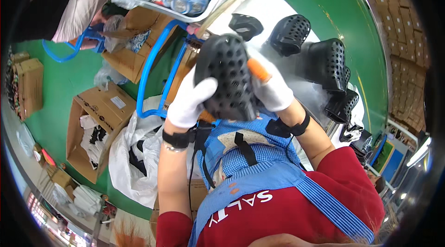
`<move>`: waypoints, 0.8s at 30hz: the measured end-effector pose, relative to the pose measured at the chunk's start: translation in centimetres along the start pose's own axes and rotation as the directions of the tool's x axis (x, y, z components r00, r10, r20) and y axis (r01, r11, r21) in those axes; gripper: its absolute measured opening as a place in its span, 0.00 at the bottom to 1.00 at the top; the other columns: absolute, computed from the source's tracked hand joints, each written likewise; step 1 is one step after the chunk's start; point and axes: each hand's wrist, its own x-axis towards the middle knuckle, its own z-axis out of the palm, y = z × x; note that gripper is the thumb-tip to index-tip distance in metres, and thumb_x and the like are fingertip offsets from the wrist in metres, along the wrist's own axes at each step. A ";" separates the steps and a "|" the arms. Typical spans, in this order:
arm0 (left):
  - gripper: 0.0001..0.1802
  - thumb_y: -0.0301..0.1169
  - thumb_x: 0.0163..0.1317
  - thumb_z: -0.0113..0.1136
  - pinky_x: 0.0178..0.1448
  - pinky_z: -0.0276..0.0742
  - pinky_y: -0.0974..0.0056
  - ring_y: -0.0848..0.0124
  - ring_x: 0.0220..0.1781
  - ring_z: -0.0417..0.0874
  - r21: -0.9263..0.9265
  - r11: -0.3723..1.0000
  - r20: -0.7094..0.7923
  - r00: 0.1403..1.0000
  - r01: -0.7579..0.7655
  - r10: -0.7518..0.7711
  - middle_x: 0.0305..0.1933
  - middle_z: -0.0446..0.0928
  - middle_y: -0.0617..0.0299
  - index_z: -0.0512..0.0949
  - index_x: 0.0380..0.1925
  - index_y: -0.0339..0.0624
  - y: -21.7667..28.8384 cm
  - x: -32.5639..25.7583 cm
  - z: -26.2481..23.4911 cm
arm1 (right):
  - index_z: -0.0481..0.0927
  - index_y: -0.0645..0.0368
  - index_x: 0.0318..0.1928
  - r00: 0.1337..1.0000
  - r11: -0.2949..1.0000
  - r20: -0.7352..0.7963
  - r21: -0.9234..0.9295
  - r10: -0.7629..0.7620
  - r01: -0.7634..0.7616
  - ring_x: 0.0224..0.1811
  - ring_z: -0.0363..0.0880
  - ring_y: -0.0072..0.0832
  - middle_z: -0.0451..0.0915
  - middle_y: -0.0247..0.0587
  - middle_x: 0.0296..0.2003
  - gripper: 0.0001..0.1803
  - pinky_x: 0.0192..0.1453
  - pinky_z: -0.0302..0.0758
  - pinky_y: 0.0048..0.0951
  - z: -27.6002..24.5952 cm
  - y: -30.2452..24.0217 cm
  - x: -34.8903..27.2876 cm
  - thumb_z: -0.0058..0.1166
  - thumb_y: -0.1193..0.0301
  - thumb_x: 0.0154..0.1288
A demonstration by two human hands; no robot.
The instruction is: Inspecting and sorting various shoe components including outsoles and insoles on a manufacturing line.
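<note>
A black clog (225, 73) with rows of round holes is held up in front of my chest, between my two hands. My left hand (190, 101), in a white glove, grips its left side with the thumb over the holes. On the opposite side, my gloved right hand (273, 87) presses against the clog, most of its fingers hidden behind. Something orange (258, 70) shows at the right hand's fingers; whether it is a finger cover or a tool I cannot tell. More black clogs, such as one farther off (290, 34) and a larger-looking one (327, 61), lie on the white table (273, 3) to the right.
A metal tray (192, 17) of round labels and plastic bags stands at the far side. A blue tubular frame (146, 78) rises at left, near an open cardboard box (104, 112) and a white sack (125, 163). Another person (79, 10) is at upper left.
</note>
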 end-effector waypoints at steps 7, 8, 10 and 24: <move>0.51 0.41 0.43 0.77 0.70 0.64 0.58 0.55 0.67 0.66 0.831 0.355 0.239 0.851 -0.429 0.468 0.67 0.60 0.47 0.61 0.67 0.42 0.1 8.6 7.6 | 0.72 0.62 0.56 0.858 0.881 -0.514 0.414 0.017 0.230 0.39 0.71 0.14 0.75 0.28 0.39 0.17 0.46 0.69 0.18 -6.4 -0.3 3.4 0.48 0.69 0.71; 0.49 0.38 0.45 0.75 0.69 0.65 0.58 0.57 0.67 0.67 0.876 0.225 0.277 0.826 -0.427 0.491 0.66 0.63 0.49 0.61 0.68 0.41 -0.5 9.2 8.1 | 0.71 0.63 0.58 0.827 0.959 -0.559 0.202 -0.054 0.199 0.36 0.70 0.14 0.74 0.27 0.37 0.19 0.44 0.68 0.17 -7.0 -0.2 3.5 0.48 0.71 0.69; 0.48 0.35 0.47 0.74 0.69 0.66 0.58 0.59 0.66 0.68 0.897 0.136 0.305 0.812 -0.420 0.497 0.65 0.65 0.51 0.60 0.68 0.39 -1.7 10.4 8.9 | 0.69 0.65 0.62 0.815 0.987 -0.559 -0.039 -0.152 0.157 0.40 0.73 0.18 0.77 0.33 0.42 0.25 0.48 0.71 0.20 -7.8 0.2 2.9 0.46 0.76 0.62; 0.43 0.42 0.44 0.72 0.62 0.68 0.48 0.48 0.61 0.70 0.949 -0.061 0.306 0.865 -0.308 0.398 0.61 0.65 0.45 0.67 0.63 0.50 -10.6 15.2 11.4 | 0.67 0.64 0.66 0.555 0.721 -0.516 -0.648 -0.652 0.245 0.71 0.62 0.45 0.67 0.56 0.65 0.34 0.74 0.54 0.38 -10.3 1.4 -1.9 0.40 0.86 0.54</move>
